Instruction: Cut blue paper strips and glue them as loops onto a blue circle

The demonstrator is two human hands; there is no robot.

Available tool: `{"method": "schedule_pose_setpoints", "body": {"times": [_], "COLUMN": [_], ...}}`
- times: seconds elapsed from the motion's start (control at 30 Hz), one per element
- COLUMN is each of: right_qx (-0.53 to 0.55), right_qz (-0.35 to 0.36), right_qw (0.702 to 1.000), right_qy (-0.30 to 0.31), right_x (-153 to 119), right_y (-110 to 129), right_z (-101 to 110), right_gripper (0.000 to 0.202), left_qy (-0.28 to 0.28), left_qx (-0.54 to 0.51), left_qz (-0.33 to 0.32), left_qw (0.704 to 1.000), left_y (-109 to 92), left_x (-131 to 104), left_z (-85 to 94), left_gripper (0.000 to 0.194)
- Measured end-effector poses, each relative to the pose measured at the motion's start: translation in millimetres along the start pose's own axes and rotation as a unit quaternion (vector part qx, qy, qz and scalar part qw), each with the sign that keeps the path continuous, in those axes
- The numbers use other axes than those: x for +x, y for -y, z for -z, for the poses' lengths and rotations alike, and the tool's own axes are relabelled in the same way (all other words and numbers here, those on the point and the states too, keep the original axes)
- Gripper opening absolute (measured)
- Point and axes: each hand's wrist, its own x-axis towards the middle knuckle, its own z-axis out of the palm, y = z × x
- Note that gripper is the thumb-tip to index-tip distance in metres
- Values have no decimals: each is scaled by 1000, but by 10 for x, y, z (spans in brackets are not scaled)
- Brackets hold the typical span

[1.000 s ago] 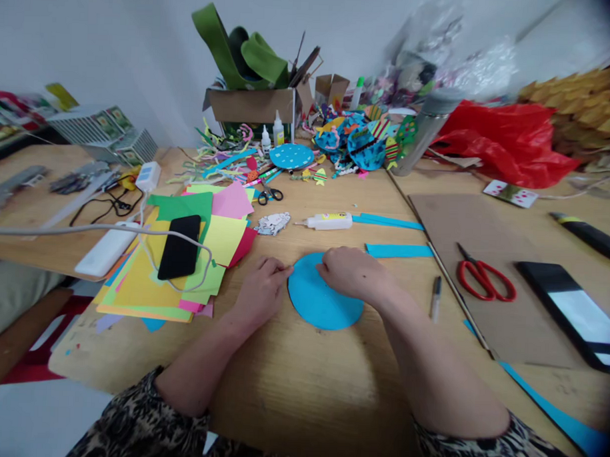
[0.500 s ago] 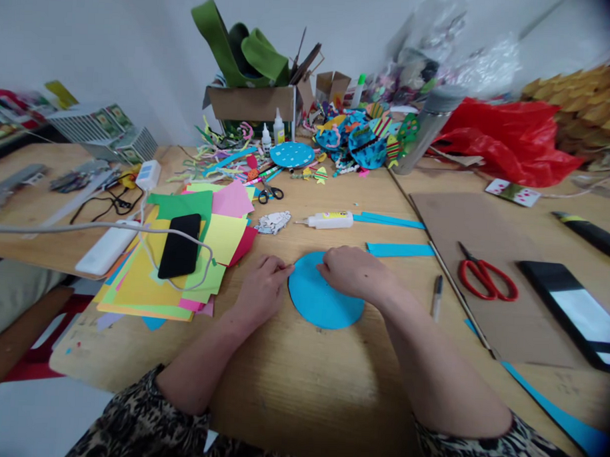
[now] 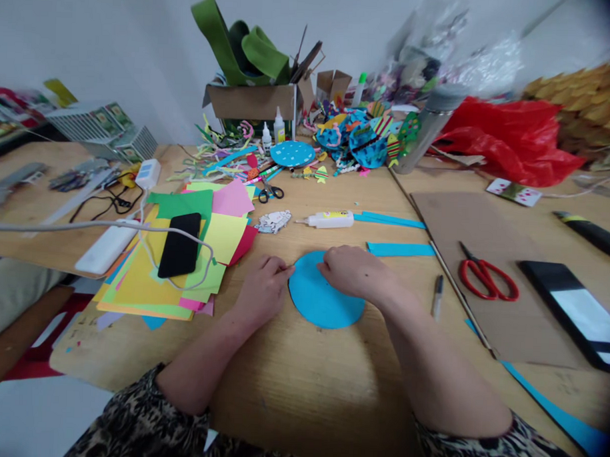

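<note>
On the wooden table (image 3: 299,388), right in front of the person, lies a blue paper circle (image 3: 322,302). The right hand (image 3: 356,273) rests flat on its top edge, fingers together, pressing it down. The left hand (image 3: 263,287) is curled, with its fingertips pinching at the circle's left rim; I cannot tell if they hold something tiny there. A glue bottle (image 3: 330,220) lies just behind, near two blue paper strips (image 3: 399,249). If the pinch pulls hard, the thin paper could crease or tear. Wet glue could smear too. The yellow label on the bottle is too small to read.
</note>
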Motion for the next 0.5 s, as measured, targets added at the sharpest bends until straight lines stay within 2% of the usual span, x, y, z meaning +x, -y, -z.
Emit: {"method": "schedule_pose_setpoints", "body": {"times": [0.23, 0.5], "right_qx": [-1, 4], "right_qz": [3, 0], "right_qw": [1000, 1000], "right_qy": [-5, -4], "right_x": [9, 20], "right_y": [-13, -13], "right_z": [-15, -21], "right_gripper": [41, 41], "left_qy": [-1, 24], "left_qx": [13, 36], "left_qz": [-7, -6], "left_qw": [1000, 999], "left_y": [-4, -18], "left_x": [2, 3], "left_z": [-3, -26], "left_gripper": [40, 36]}}
